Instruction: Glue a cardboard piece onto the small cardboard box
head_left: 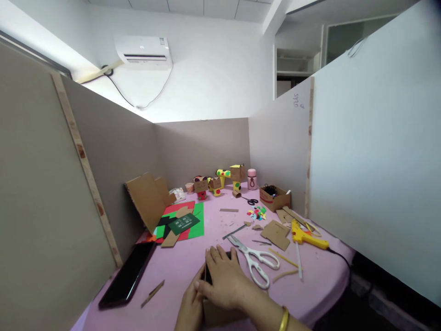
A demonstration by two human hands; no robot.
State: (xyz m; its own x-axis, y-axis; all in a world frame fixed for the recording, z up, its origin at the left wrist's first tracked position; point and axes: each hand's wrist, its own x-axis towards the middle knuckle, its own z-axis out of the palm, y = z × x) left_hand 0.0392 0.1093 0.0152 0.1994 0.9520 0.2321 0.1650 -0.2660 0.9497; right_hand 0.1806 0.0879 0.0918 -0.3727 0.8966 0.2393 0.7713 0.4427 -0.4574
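1. Two bare hands show at the bottom edge of the view: the right hand (225, 280) and the left hand (189, 308).
2. Neither hand wears a glove, and no ring is visible on the fingers that show.
3. The right wrist carries a plain, smooth, shiny gold-coloured bangle (284, 319), a rounded band with no visible stones or markings.
4. The right forearm is bare as far as the frame edge; no sleeve shows.
5. The fingernails look short and unpainted, though they are small in the picture.

Pink table (193, 262), white scissors (257, 262), yellow glue gun (305, 235), black tablet (127, 276), cardboard scraps (275, 232)
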